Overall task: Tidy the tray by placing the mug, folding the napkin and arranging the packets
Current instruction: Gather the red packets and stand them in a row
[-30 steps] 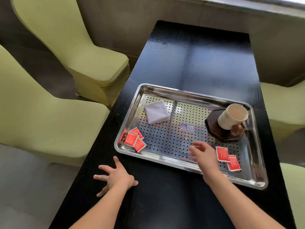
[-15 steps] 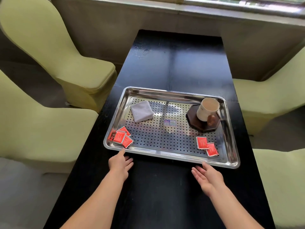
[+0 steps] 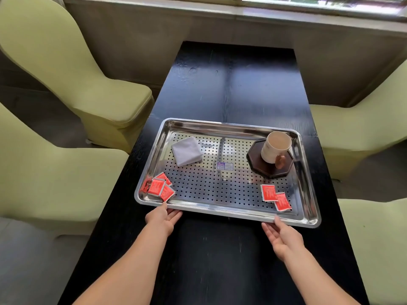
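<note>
A perforated steel tray (image 3: 222,126) lies on the black table (image 3: 233,84). A folded white napkin (image 3: 186,150) rests in its far left part. A cream mug (image 3: 275,147) with a brown handle stands on a dark octagonal coaster (image 3: 259,166) at the far right. Red packets (image 3: 159,187) cluster in the near left corner, and two more red packets (image 3: 275,197) lie near right. My left hand (image 3: 161,217) touches the tray's near rim at the left, fingers apart. My right hand (image 3: 279,235) reaches the near rim at the right, palm open.
Pale green covered chairs (image 3: 72,69) stand on both sides of the table, with another chair (image 3: 361,119) at the right. A wall with a window sill (image 3: 220,14) closes the far end.
My right hand left the tray's inside and came to its near rim. My left hand moved forward from the table to the rim. The view shifted, centring the tray.
</note>
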Demonstrator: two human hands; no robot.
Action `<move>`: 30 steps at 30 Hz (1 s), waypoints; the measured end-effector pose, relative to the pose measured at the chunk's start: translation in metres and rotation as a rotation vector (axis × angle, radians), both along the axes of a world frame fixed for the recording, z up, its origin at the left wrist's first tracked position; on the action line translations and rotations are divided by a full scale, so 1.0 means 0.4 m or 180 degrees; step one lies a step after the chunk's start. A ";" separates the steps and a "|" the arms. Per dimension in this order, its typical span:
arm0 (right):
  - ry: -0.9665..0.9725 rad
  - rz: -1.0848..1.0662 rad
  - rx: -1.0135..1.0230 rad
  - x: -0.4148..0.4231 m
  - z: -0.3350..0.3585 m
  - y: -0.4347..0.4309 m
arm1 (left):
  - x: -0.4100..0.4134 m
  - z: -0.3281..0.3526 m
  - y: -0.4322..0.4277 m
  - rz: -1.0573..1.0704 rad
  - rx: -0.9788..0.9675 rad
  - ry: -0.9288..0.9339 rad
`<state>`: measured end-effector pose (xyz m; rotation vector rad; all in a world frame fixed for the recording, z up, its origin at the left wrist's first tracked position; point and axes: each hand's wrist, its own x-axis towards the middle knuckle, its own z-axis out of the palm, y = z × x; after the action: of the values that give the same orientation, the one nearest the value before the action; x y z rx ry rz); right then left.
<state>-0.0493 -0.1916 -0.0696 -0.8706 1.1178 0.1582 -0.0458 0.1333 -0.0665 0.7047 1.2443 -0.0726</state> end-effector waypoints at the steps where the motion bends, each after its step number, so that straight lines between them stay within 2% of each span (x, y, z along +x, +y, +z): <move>1: -0.0012 0.0002 -0.0039 0.000 0.001 0.003 | 0.001 -0.004 -0.001 0.0029 -0.0006 -0.0003; 12: 0.0040 -0.0125 -0.0468 -0.057 0.011 0.028 | -0.043 -0.023 -0.014 0.0204 0.0097 0.0047; 30: 0.0139 -0.0068 -0.0376 -0.360 0.033 0.002 | -0.391 -0.032 -0.033 0.0325 0.0013 0.0035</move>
<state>-0.1932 -0.1909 -0.0564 -0.9637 1.1860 0.0944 -0.2021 0.1199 -0.0795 0.6440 1.2893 0.0101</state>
